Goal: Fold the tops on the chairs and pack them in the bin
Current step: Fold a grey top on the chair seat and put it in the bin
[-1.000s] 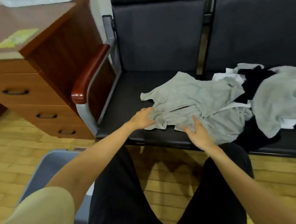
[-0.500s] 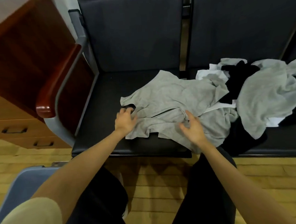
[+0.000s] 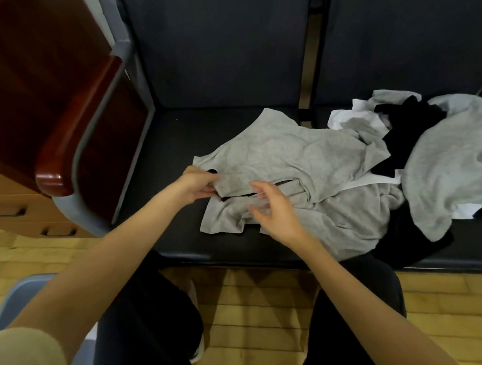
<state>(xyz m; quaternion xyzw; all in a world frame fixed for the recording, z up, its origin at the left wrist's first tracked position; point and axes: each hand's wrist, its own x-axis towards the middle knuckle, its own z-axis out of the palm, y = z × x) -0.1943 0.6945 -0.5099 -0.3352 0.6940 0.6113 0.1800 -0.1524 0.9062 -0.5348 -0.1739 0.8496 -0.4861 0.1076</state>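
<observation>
A crumpled grey top (image 3: 289,156) lies spread on the left black chair seat (image 3: 160,148). My left hand (image 3: 197,184) pinches the top's left edge near a sleeve. Over the top's lower part hovers my right hand (image 3: 276,211), fingers spread and loosely bent, holding nothing. More tops are heaped to the right: another grey one (image 3: 450,167), a black one (image 3: 410,130) and a white one (image 3: 355,116). The corner of a blue-grey bin (image 3: 17,300) shows at the lower left, by my left arm.
A wooden armrest (image 3: 71,131) on a metal frame bounds the left seat. A wooden cabinet with drawers (image 3: 4,204) stands left of it. The floor (image 3: 257,309) is light wood. My legs in dark trousers fill the lower middle.
My left hand moved up and now pinches the top's edge. My right hand lifted off the cloth and shifted left toward the middle. The camera moved closer and tilted down.
</observation>
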